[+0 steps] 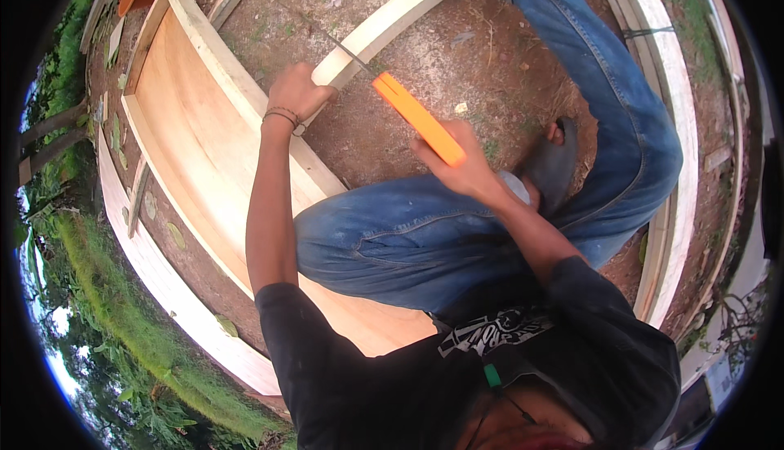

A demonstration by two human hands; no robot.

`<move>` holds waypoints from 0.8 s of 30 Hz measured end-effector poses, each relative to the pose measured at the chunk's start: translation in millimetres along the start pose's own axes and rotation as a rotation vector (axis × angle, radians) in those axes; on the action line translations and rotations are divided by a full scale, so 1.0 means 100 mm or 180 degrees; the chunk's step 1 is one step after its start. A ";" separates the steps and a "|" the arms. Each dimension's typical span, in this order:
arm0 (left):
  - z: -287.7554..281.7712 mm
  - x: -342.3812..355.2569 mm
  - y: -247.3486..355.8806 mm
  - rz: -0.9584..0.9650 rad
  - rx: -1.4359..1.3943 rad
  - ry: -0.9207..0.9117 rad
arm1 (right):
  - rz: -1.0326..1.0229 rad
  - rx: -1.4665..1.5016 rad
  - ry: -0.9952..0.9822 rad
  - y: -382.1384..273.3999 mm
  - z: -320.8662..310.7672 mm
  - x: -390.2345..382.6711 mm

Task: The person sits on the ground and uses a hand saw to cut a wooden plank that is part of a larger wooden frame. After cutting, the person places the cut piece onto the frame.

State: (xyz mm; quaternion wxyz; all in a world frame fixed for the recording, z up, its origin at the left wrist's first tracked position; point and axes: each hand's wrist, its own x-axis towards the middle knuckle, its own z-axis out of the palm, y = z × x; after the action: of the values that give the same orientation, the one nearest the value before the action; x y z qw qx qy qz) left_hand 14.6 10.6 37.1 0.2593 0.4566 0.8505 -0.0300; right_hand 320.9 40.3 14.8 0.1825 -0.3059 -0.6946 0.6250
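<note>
right hand [456,161] gripping orange-handled metal saw [418,118] over long pale-wood batten [398,19]; left hand [299,92] clasping batten; slipping saw risking cuts.

This is an outdoor woodworking yard: bare brown earth ground [367,141], bright green grass [155,344], long pale wooden boards [676,82] and an orange-handled metal handsaw [418,121] show it.

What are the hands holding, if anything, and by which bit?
The right hand holds the saw by the near end of its orange handle. The left hand is on the wooden bar near its closer end; whether it grips is hidden.
</note>
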 end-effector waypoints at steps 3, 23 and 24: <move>-0.06 -0.09 -0.08 -0.0139 0.0114 -0.0075 | -0.0176 -0.0351 -0.0389 -0.25 -0.66 -1.24; 0.11 0.02 0.08 0.0163 -0.0116 0.0241 | 0.0487 0.0295 -0.0019 -0.06 -0.07 0.38; 0.07 -0.02 0.08 0.0140 -0.0063 0.0201 | 0.0441 0.0255 0.0023 -0.10 -0.01 0.36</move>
State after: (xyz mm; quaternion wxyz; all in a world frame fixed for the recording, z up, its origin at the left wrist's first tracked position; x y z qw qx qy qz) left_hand 25.1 11.6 33.9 0.2375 0.4732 0.8483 -0.0015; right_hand 293.0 64.1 19.8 0.1535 -0.3479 -0.6456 0.6623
